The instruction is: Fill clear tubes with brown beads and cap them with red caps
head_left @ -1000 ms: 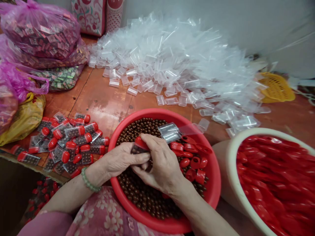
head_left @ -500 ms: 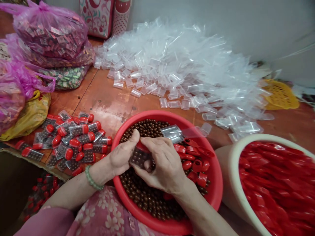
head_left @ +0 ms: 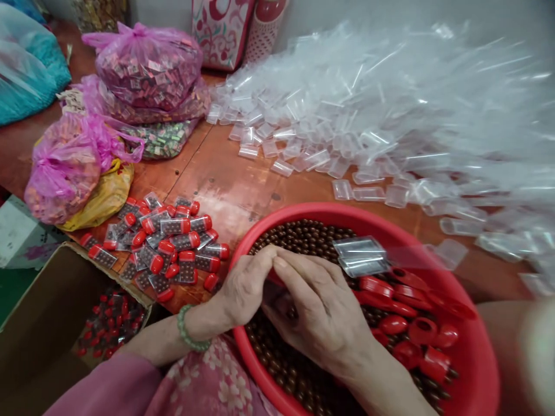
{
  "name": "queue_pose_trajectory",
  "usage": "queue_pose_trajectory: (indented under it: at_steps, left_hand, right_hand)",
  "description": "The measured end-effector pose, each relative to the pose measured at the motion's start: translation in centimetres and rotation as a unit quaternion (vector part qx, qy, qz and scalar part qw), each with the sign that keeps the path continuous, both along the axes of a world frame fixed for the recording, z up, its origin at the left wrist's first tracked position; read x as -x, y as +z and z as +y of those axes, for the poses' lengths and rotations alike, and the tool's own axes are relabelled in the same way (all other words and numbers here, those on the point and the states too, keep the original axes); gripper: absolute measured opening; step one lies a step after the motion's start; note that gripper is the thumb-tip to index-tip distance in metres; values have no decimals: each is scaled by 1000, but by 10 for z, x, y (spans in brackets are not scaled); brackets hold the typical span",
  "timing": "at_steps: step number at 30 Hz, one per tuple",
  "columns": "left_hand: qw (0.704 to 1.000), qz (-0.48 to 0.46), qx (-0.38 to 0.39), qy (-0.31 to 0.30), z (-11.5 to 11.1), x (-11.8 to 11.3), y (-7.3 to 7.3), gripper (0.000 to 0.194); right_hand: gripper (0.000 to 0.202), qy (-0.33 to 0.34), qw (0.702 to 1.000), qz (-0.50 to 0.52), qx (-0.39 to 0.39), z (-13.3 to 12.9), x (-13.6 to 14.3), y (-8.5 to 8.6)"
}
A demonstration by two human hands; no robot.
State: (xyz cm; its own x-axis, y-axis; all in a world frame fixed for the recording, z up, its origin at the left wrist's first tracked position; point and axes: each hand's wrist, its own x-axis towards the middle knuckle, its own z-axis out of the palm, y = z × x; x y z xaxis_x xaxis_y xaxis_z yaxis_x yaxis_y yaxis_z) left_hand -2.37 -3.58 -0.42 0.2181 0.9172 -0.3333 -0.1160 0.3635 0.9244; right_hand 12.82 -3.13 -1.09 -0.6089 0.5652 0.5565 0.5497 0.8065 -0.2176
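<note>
My left hand [head_left: 245, 289] and my right hand [head_left: 321, 312] close together over the red basin [head_left: 255, 240], fingertips meeting. Between them is a small clear plastic case [head_left: 277, 297], mostly covered by my fingers. Brown beads [head_left: 299, 237] fill much of the basin beneath my hands. To the right of my right hand, red plastic caps [head_left: 410, 329] lie on the beads. Clear empty sleeves [head_left: 362, 256] rest near the basin's far side, just beyond my right fingers. Left of my left hand, bead-filled cases with red ends [head_left: 176, 242] lie heaped on the table.
A cardboard box [head_left: 39, 323] below the table edge holds more red-ended cases. Tied pink bags [head_left: 150, 69] and a blue bag [head_left: 28, 69] stand at the left. Clear sleeves [head_left: 368, 110] are piled high at the back. A pale tub [head_left: 537, 346], blurred, is at the right edge.
My view has swung left, so everything sits further right and the cardboard box shows more. My right fingers have closed over the case's red end, hiding most of the case.
</note>
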Motion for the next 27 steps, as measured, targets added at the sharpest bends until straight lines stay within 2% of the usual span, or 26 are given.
queue_pose_trajectory:
  at_steps: [2,4,6,8,10,11,12,14,16,18,20,23,27]
  left_hand:
    - [991,105,-87,-16,0,18,10,28]
    - [959,226,-170,29,2,44,16,37]
    - [885,392,-215,130,7,77,15,32]
    - [793,540,-208,193,13,110,7,26]
    - [694,660,-194,215,19,140,-6,23]
    - [662,695,-188,209,21,151,-13,22]
    - [642,716,-190,198,23,161,-20,22]
    - [625,735,-204,166,26,171,-31,24]
    - [619,737,-221,155,28,171,-41,27]
    - [623,730,-233,161,30,166,-48,30]
    - [638,713,-246,157,33,160,-54,34]
    - [648,690,-272,171,36,160,-61,37]
    - [660,653,-309,205,37,171,-66,36]
  right_hand:
    - [77,0,999,2,37,4,-8,3]
    - [72,-41,997,5,60,10,-22,4]
    - [52,-103,991,10,79,15,-39,2]
    - [32,-151,982,11,115,18,-54,-2]
    - [21,-164,971,1,172,17,-62,-5]
    - [20,-159,965,-18,206,16,-63,-7]
    - [20,-150,958,-46,240,15,-62,-7]
    - [23,-136,940,-114,292,12,-57,-8]
    - [28,-139,920,-176,322,10,-50,-7]
    - [32,-152,901,-216,343,10,-44,-6]
    - [33,-166,884,-234,368,11,-41,-7]
    - [28,-185,869,-226,399,12,-39,-9]
    - [10,-188,874,-134,427,12,-38,-16]
